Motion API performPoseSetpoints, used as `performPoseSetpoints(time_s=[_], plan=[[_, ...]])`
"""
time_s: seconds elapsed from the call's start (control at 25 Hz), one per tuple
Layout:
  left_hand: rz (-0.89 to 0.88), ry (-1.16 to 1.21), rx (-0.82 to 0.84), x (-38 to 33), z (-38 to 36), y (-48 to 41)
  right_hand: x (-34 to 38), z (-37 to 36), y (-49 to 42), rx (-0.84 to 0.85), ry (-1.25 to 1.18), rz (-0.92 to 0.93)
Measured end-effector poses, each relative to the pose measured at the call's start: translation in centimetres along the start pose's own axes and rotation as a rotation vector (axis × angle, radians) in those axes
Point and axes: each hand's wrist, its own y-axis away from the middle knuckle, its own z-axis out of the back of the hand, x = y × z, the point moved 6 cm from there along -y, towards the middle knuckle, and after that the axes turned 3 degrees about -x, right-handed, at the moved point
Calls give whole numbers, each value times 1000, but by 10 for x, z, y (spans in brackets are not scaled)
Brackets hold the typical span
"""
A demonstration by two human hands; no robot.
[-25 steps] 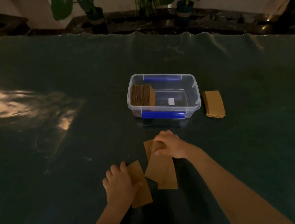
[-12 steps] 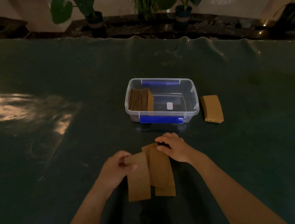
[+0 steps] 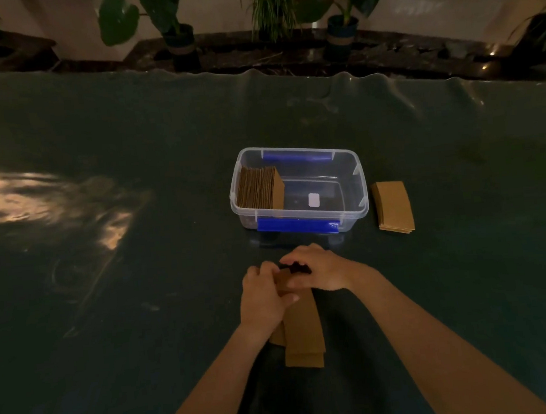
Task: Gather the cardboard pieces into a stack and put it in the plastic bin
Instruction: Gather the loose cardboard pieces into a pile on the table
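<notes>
Both hands hold a small stack of brown cardboard pieces just in front of me on the dark table. My left hand grips the stack's left side near its far end, and my right hand closes over that far end from the right. The pieces overlap almost squarely, with their near edges slightly stepped. Beyond them stands a clear plastic bin with blue latches. A packed row of cardboard pieces stands on edge in its left end. Another flat cardboard stack lies right of the bin.
A dark, glossy sheet covers the table, with a light reflection at the left. Past the table's far edge stand potted plants on a dark ledge.
My left hand slid its separate piece to the right onto the pieces under my right hand. The spread pieces are now one overlapping stack held by both hands.
</notes>
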Motion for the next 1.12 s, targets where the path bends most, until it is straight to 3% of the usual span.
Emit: performPoseSetpoints(time_s=[0.12,0.24,0.44,0.56,0.76,0.88,0.92,0.96,1.04,1.12], plan=[[9,8,-82,8,8,24,15,-4,-9,146,177,82],[171,-19,-120,29,4,72,24,-9,-15,204,381,124],[347,-76,131,31,-27,107,27,-20,-9,219,434,90],[371,-100,150,26,-34,105,22,-25,4,264,444,102],[358,-96,247,30,-26,120,16,-28,36,288,13,86],[305,-99,485,3,-46,122,3,-14,61,224,-182,52],[368,-164,538,-4,-50,113,-6,-4,72,184,-233,30],[370,-74,477,-9,-48,112,-17,9,83,136,-280,3],[242,358,366,-26,-49,114,-39,36,107,47,-386,-50],[353,504,247,-51,-39,96,-59,62,127,-24,-494,-86]])
